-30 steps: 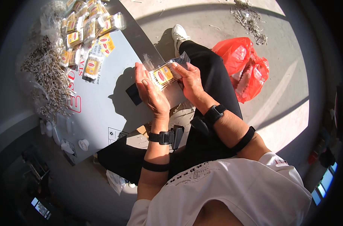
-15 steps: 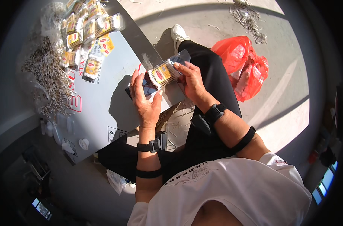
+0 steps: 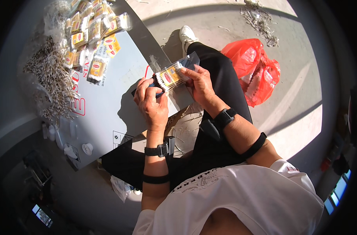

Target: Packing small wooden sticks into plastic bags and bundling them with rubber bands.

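Between my hands, above the table's near right corner, a clear packet of cotton swabs [image 3: 171, 76] with a yellow label is held tilted. My right hand [image 3: 202, 84] pinches its upper right side, thumb on top, near the loose clear end of the wrapper. My left hand [image 3: 152, 105] has its fingers bent in at the packet's lower left end, thumb and fingertips against the swab tips. A dark blue thing [image 3: 158, 93], mostly hidden by my left hand, shows under the packet; its kind I cannot make out.
On the grey printed table [image 3: 108, 105] lie a heap of loose swabs [image 3: 49, 82], several filled packets [image 3: 94, 31] and yellow label cards [image 3: 112, 45]. A white cap-like piece [image 3: 87, 148] is near its front edge. Red plastic bags [image 3: 245, 58] and scattered swabs [image 3: 259, 19] are on the floor.
My left hand's fingers have curled in from a spread pose and closed toward the packet's end. My right hand keeps its grip, the packet nearly in place.
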The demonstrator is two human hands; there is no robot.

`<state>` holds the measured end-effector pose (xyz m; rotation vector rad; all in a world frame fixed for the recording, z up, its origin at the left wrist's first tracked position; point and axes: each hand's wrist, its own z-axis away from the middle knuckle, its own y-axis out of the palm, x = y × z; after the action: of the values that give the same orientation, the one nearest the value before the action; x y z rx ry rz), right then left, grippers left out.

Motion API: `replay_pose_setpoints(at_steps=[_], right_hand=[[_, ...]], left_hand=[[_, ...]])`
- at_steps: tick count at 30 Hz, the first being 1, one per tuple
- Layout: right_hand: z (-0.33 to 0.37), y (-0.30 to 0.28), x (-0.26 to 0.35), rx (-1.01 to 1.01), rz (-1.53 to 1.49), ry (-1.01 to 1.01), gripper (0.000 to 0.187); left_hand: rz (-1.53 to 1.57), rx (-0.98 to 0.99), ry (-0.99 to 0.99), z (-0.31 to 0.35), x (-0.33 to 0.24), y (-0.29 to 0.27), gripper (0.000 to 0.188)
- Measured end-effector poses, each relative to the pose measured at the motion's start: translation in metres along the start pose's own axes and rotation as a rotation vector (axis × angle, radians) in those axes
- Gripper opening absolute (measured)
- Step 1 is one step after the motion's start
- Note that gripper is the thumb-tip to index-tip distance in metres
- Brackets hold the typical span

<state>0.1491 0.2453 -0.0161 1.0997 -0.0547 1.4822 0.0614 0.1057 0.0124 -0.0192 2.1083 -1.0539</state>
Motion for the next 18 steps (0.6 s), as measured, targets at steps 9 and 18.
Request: replay_pose_setpoints(at_steps=[9,18], right_hand=[[0.002,-0.001,0.003,0.016,0.02,0.012,0.01],[0.0,-0.001,0.003,0.004,0.001,0.011,0.014]], left_hand=[[-0.02,-0.014,-0.052,-0.003,-0.015,0.002,0.054],[-0.435,0.399,-0.044,0.006,-0.025,0.015,0.087]])
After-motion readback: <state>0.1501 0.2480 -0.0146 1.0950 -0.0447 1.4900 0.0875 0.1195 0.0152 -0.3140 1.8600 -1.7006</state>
